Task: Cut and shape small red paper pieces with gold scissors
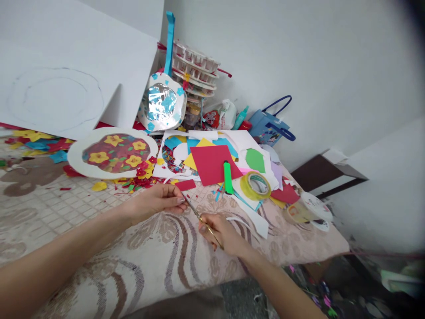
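My right hand (217, 232) grips a pair of gold-handled scissors (194, 212), blades pointing up and left. Thumb and fingers pinched, my left hand (166, 198) sits at the blade tips; whatever it holds is too small to make out. Just beyond the blades lies a red paper strip (186, 184). Further back, a red paper square (212, 164) rests on yellow and blue sheets, with a bright green cutter-like tool (227, 178) on its edge. To the left is a white scalloped frame (76, 155) with yellow paper flowers (113, 140) on a clear red-tinted centre.
A roll of yellow tape (255, 185) and a lidded plastic tub (300, 212) stand right. White board (49, 57) with pencilled ovals rises back left, beside a blue-handled paper mirror (161, 103). Behind are tiered racks (195, 66) and a blue bag (268, 126). Paper scraps litter the patterned cloth (159, 257).
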`<state>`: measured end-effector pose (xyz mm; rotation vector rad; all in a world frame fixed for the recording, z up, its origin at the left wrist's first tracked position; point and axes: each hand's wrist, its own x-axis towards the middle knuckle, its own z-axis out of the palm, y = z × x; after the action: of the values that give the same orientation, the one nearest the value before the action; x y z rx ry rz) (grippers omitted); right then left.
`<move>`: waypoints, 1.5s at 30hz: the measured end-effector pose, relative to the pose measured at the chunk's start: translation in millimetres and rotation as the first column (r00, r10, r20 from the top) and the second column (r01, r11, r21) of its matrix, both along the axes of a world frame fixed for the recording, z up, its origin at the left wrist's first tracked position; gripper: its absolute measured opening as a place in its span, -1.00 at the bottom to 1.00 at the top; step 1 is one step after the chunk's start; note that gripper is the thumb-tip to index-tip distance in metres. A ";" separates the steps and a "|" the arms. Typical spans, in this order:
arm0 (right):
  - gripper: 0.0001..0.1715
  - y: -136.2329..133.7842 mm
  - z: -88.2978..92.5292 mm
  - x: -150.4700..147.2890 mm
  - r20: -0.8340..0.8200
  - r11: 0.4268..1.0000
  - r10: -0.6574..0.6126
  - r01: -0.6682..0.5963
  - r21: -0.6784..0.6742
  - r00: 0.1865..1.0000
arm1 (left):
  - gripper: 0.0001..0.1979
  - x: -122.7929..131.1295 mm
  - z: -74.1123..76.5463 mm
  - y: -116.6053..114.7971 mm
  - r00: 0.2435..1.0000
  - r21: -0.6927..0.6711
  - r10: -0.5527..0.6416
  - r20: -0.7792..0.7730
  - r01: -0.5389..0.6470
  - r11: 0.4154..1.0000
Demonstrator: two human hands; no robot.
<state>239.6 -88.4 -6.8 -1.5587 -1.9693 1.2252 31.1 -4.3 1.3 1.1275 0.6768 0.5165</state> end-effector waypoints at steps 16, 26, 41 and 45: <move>-0.54 -2.2 -5.6 7.8 -0.151 0.999 0.029 -0.031 -0.012 0.988 | -0.74 3.3 0.4 0.1 0.997 -0.050 0.076 0.021 -0.075 0.996; -0.48 -4.0 -0.4 6.9 -0.082 0.998 0.056 -0.056 0.009 0.995 | -0.76 5.1 -0.5 -1.4 0.998 -0.008 0.060 0.008 -0.060 0.998; -0.49 -5.7 -6.2 21.7 -0.086 1.000 0.022 -0.024 -0.020 0.996 | -0.79 2.8 -3.8 -0.2 1.000 0.048 0.009 0.029 -0.011 0.999; -0.59 -6.4 -1.9 18.1 -0.020 1.000 0.011 -0.012 -0.022 1.000 | -0.79 3.1 -5.5 0.2 1.000 0.058 -0.019 0.013 0.018 0.998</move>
<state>257.8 -94.7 -8.7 -1.5421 -1.9616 1.2655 34.3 -4.2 -4.2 1.1826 0.6421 0.5304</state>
